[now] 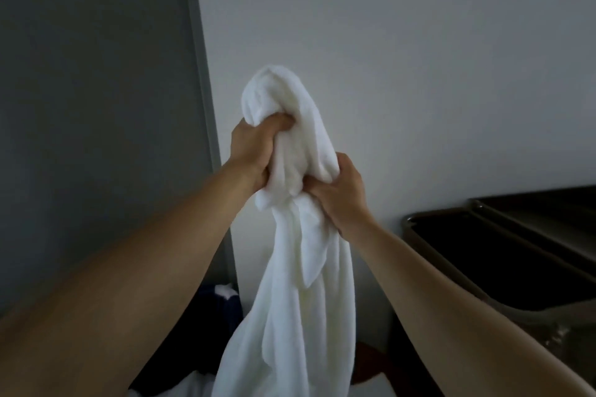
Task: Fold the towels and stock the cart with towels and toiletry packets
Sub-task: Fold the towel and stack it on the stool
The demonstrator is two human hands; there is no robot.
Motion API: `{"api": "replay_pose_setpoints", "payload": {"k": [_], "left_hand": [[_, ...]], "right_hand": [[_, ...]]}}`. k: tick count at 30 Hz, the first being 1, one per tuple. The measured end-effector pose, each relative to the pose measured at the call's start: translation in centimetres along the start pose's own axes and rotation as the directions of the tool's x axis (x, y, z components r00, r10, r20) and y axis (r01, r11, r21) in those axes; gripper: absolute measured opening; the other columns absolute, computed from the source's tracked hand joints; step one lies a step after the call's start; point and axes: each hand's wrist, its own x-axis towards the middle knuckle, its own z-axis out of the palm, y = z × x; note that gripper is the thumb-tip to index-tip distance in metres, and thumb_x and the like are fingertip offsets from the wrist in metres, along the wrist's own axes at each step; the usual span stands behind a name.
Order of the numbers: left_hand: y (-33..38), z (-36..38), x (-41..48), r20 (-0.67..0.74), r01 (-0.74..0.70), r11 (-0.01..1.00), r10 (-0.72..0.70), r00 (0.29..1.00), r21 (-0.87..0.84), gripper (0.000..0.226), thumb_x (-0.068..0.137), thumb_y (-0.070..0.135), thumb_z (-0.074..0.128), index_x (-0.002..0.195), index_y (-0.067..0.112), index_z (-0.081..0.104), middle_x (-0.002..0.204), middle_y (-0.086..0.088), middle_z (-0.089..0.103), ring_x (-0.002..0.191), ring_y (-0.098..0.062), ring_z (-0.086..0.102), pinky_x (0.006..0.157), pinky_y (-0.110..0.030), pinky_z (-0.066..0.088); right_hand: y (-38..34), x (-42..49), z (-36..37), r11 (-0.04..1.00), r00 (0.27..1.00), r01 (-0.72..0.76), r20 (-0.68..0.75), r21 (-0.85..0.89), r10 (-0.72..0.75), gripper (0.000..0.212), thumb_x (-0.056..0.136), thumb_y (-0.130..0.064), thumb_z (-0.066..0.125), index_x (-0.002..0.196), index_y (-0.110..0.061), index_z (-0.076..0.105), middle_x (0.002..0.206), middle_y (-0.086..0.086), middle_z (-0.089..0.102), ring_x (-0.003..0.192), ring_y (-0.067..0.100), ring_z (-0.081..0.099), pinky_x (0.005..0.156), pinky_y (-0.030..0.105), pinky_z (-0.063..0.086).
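So the white towel (300, 267) is getting held up in the air, off to the left of the cart (490, 261) and not touching it. The left grip (258, 147) is clenching a bunched wad near the top, and the right grip (342, 193) is grabbing the cloth just below, on the cart side. The rest is hanging loose. My guess: they're lifting it so it drops open, then hunting for an edge before folding.
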Motion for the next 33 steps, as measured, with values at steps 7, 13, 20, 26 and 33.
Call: {"api": "replay_pose_setpoints", "payload": {"k": [7,13,20,26,33], "left_hand": [[3.0,4.5,1.4,0.141,-0.027,0.979,0.056,0.988,-0.200,0.034,0.068,0.029,0.080,0.099,0.022,0.068,0.085,0.007,0.077,0.077,-0.012,0.074,0.070,-0.033,0.061],[-2.1,6.0,-0.3,0.312,-0.017,0.998,0.033,0.949,-0.053,0.039,0.067,0.031,0.079,0.104,0.026,0.068,0.090,0.010,0.077,0.082,-0.008,0.073,0.071,-0.030,0.059],[-9.7,5.0,-3.7,0.430,-0.046,0.988,-0.021,0.903,0.145,0.053,0.054,0.020,0.074,0.106,0.025,0.066,0.087,0.011,0.074,0.077,-0.002,0.070,0.058,-0.014,0.052],[-11.5,7.5,-6.3,0.503,0.060,0.991,-0.112,0.857,0.119,0.051,0.054,0.009,0.070,0.105,0.018,0.070,0.100,-0.007,0.075,0.096,-0.024,0.071,0.080,-0.038,0.059],[-10.5,8.6,-5.1,0.559,0.015,0.973,-0.146,0.816,0.232,0.049,0.066,0.009,0.072,0.113,0.020,0.067,0.105,-0.002,0.074,0.099,-0.020,0.071,0.078,-0.031,0.058]], "right_hand": [[-4.2,2.1,-4.3,0.940,0.943,0.150,-0.241,-0.305,-0.229,0.037,0.066,-0.037,0.073,0.096,-0.041,0.051,0.082,-0.019,0.062,0.076,0.001,0.060,0.066,0.026,0.049],[0.7,-1.3,-6.0,0.944,0.975,-0.078,-0.224,-0.321,0.004,0.043,0.062,-0.038,0.077,0.098,-0.036,0.053,0.086,-0.012,0.066,0.076,0.004,0.062,0.064,0.028,0.048],[8.0,-3.2,-12.8,0.923,0.830,-0.371,0.408,-0.106,0.380,0.054,0.070,-0.035,0.080,0.120,-0.022,0.066,0.118,0.005,0.071,0.113,0.027,0.066,0.095,0.046,0.054],[11.8,-1.3,-15.5,0.899,0.883,-0.433,0.225,0.057,0.411,0.082,0.071,-0.067,0.071,0.143,-0.040,0.045,0.148,-0.008,0.049,0.138,0.019,0.045,0.115,0.054,0.033],[13.1,0.8,-15.4,0.799,0.763,-0.574,0.472,0.181,0.441,0.024,0.079,-0.019,0.066,0.098,-0.008,0.077,0.095,0.015,0.075,0.085,0.029,0.074,0.071,0.039,0.060]]}}
